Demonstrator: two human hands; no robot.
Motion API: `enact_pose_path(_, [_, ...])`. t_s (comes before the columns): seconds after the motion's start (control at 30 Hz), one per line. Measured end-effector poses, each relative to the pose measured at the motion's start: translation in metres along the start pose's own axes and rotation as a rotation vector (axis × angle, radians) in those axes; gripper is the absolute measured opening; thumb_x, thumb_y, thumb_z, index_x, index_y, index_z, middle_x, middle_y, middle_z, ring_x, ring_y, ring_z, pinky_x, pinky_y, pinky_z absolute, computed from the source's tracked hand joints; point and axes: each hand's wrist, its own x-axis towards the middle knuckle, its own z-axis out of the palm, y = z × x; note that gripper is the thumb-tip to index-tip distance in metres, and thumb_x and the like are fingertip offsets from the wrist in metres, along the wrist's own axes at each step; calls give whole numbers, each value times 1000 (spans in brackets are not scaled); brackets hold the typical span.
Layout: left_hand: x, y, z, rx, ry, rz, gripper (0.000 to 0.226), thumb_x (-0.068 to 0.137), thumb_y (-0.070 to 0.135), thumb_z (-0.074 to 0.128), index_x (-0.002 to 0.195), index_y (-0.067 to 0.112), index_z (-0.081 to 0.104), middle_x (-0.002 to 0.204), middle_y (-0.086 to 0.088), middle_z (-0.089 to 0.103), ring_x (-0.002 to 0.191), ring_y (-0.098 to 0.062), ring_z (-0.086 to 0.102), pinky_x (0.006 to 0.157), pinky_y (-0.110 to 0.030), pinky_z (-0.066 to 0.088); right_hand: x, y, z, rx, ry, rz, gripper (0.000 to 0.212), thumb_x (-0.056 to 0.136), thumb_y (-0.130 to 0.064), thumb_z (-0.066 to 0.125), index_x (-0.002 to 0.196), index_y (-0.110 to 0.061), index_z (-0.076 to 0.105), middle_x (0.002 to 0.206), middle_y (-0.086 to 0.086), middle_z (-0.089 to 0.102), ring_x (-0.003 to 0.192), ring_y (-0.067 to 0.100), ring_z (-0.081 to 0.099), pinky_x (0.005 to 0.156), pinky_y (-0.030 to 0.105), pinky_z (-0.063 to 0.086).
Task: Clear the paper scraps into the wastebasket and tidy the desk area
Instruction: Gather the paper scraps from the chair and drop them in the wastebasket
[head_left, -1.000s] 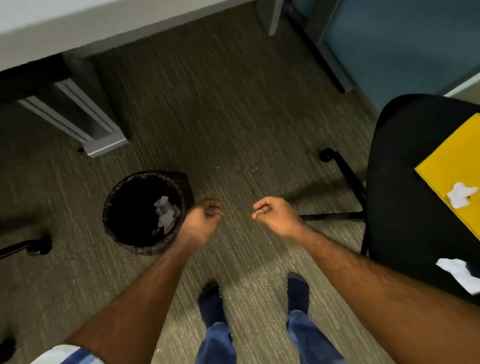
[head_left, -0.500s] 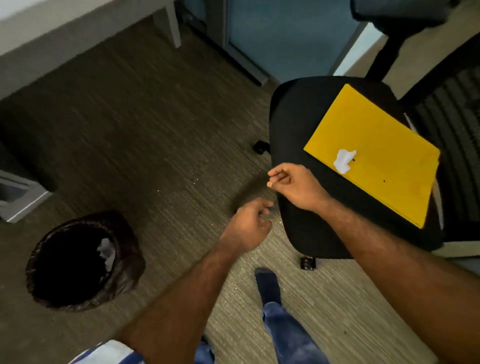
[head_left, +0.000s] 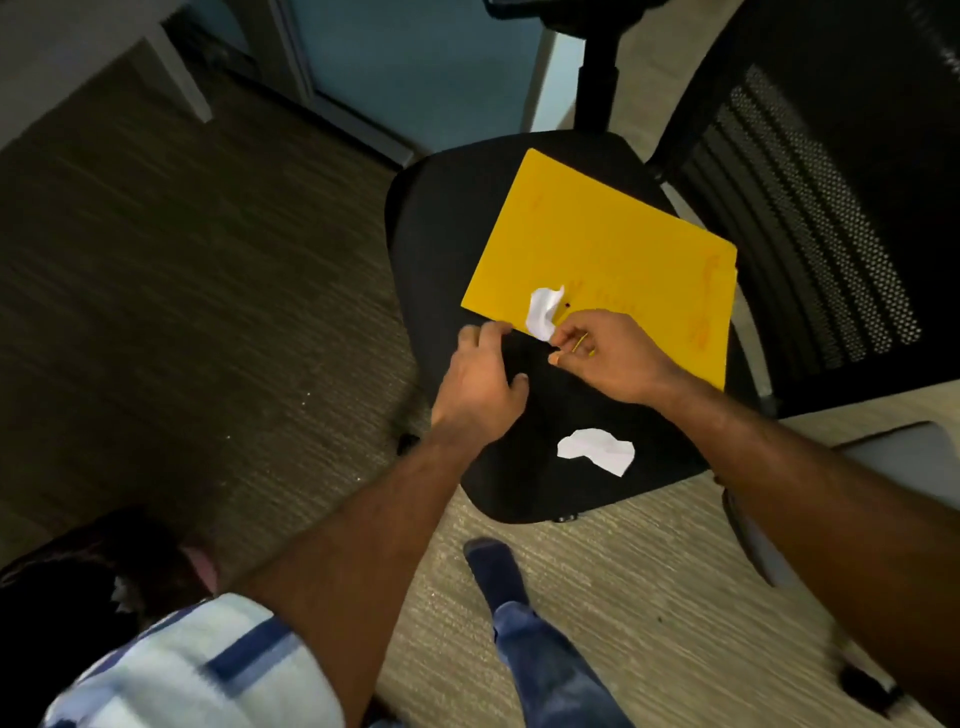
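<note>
Fingers (head_left: 563, 340) of our right hand (head_left: 613, 358) now pinch the paper scrap (head_left: 543, 312) on the yellow folder (head_left: 613, 249), having swung over from the wastebasket (head_left: 78, 582), while our left hand (head_left: 480, 384) hovers open and empty, so another pickup begins.

Folder (head_left: 613, 249) on chair seat (head_left: 441, 218), toward rear right. One paper scrap (head_left: 543, 312) on folder's near left corner. Second scrap (head_left: 597, 449) on seat near front edge. Wastebasket (head_left: 62, 592) on floor, left of chair.

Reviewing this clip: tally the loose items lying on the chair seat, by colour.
White paper scraps: 2, one on the folder by the right hand, one on the bare chair seat.
Yellow folder: 1.
Total: 3.
</note>
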Motion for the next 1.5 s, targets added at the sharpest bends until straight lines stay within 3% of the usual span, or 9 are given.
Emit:
enact_pose_path(0.13, [37, 17, -2, 140, 56, 38, 65, 84, 39, 69, 137, 20, 37, 134, -11, 38, 110, -33, 56, 82, -42, 47, -18, 17, -12, -168, -263, 66, 60, 61, -63, 79, 102, -22, 62, 95, -7, 57, 85, 8, 57, 73, 30, 50])
enact_pose_path(0.23, [58, 24, 1, 288, -2, 83, 74, 83, 52, 66, 139, 17, 33, 136, -14, 37, 103, -36, 59, 72, -40, 44, -29, 26, -8, -408, -421, 50, 74, 54, -65, 81, 111, -25, 55, 102, -4, 53, 92, 15, 54, 78, 38, 50])
enact_pose_path(0.43, [69, 36, 16, 446, -104, 90, 73, 85, 54, 63, 139, 13, 34, 135, -15, 40, 105, -37, 60, 67, -40, 44, -33, 35, 7, -511, -349, -40, 46, 67, -42, 81, 100, -21, 59, 88, -5, 55, 80, 15, 51, 52, 26, 28])
enact_pose_path(0.57, [66, 36, 21, 414, -135, 78, 50, 93, 32, 59, 136, 14, 40, 132, -15, 41, 102, -38, 60, 73, -42, 47, -27, 34, 12, -472, -326, -19, 18, 75, -32, 71, 83, -20, 60, 82, -2, 64, 78, 18, 60, 55, 30, 40])
enact_pose_path(0.7, [62, 26, 18, 234, -93, 25, 45, 93, 24, 55, 135, 11, 47, 128, -16, 49, 101, -37, 60, 78, -43, 47, -21, 34, 11, -357, -239, 39, 14, 78, -31, 70, 82, -19, 63, 80, -2, 66, 78, 20, 63, 58, 32, 43])
enact_pose_path(0.83, [52, 6, 8, -169, -18, -48, 16, 88, 19, 62, 103, 13, 61, 96, -7, 67, 82, -26, 66, 66, -35, 50, -16, 23, 12, -54, -88, 81, 18, 79, -32, 76, 86, -17, 69, 80, 2, 69, 74, 22, 64, 65, 40, 51])
enact_pose_path(0.97, [30, -18, -1, -515, -14, -184, 9, 90, 15, 64, 99, 17, 65, 95, -8, 71, 84, -24, 73, 77, -43, 61, -10, -3, 25, 358, 25, 157, 16, 84, -26, 73, 92, -13, 68, 86, 11, 72, 81, 28, 70, 67, 41, 58])
enact_pose_path(1.13, [-2, -46, -16, -733, 0, -233, 11, 91, 14, 64, 100, 17, 69, 93, -6, 75, 87, -16, 74, 72, -28, 60, -3, -41, 52, 759, -17, 244, 15, 89, -16, 68, 102, -11, 68, 98, 4, 75, 86, 15, 74, 66, 26, 59])
enact_pose_path(1.5, [-81, -117, -72, -1032, 57, -319, 24, 85, 0, 65, 88, 22, 74, 89, -2, 73, 81, -20, 74, 66, -29, 59, -4, -121, 142, 897, -179, 210, 33, 86, 3, 66, 114, -14, 60, 107, 13, 71, 94, 26, 73, 72, 38, 62])
